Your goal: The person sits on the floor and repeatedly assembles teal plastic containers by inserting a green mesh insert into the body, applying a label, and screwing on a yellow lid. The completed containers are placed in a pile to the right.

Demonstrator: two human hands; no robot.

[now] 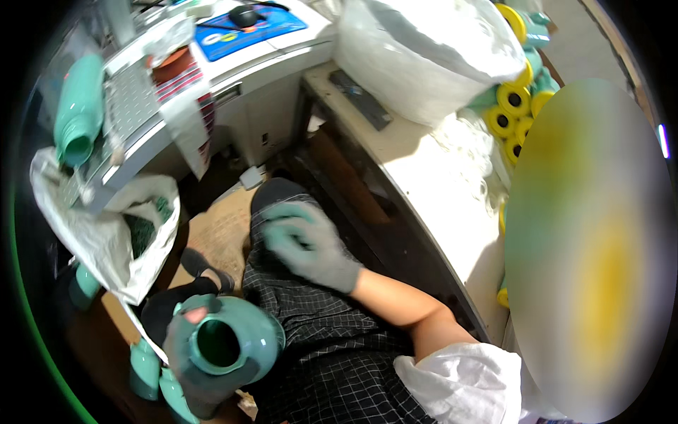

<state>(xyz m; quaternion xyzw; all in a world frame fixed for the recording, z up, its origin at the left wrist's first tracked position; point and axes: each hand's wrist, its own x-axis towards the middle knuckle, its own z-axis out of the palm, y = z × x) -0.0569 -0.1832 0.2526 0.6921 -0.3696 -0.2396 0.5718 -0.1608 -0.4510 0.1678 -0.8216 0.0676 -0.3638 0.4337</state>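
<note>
My left hand (198, 396), in a grey glove with a bare fingertip showing, grips a glossy teal bottle (265, 339) at the lower left. The bottle's round mouth faces up toward me, and its inside is dark. My right hand (307, 244), in a grey glove with teal-coated fingers, is over my thigh in checked black cloth (332, 339). Its fingers are curled in toward the thumb with a small dark gap between, and they are slightly blurred. Whatever may be between those fingertips is too small to make out.
Left, a teal bottle (79, 106) lies on a perforated metal ledge (131, 99) above a white sack (92, 237) with green scraps. Right, a bench (424, 191) bears a white bag (417, 63), white strands (470, 152) and yellow-ended teal bottles (513, 99). A blurred yellow-green shape covers the far right.
</note>
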